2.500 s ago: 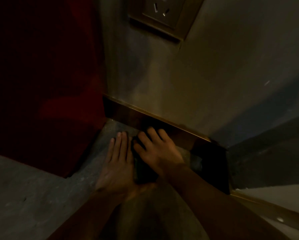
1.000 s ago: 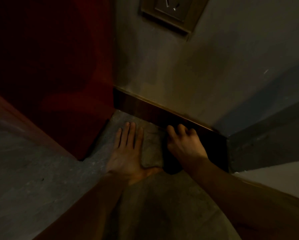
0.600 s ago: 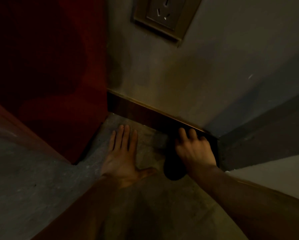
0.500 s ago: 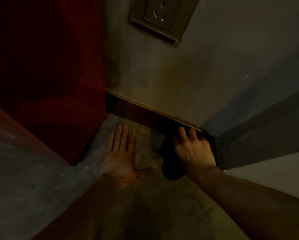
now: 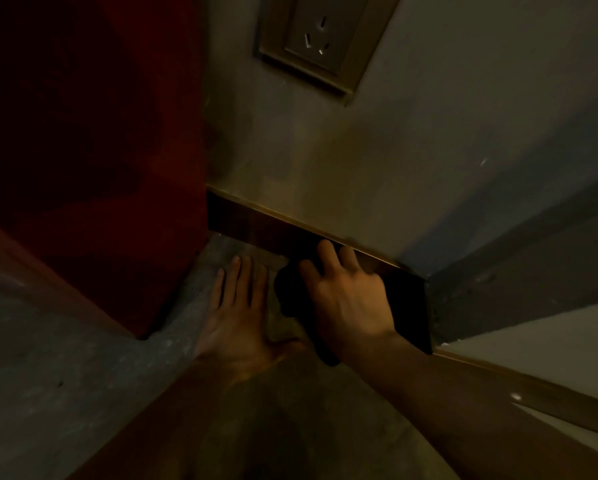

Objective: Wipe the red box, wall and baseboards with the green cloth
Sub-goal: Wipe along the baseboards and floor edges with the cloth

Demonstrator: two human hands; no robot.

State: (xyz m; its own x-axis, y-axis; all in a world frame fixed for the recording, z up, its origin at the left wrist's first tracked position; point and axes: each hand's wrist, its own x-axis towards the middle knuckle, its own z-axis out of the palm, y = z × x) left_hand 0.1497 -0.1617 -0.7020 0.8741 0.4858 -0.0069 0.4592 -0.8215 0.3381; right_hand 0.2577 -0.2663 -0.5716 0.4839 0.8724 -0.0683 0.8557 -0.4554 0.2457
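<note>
Dark cloth (image 5: 290, 292) on baseboard (image 5: 256, 226) | right hand (image 5: 349, 303) grip holding it | left hand (image 5: 238, 320) flat (floor (image 5: 83, 375))

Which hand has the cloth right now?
The right hand, pressing the dark cloth against the baseboard. The left hand lies flat and empty on the floor.

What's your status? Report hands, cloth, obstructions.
Right hand presses cloth against baseboard. Left hand flat on floor, empty. Nothing blocking.
</note>
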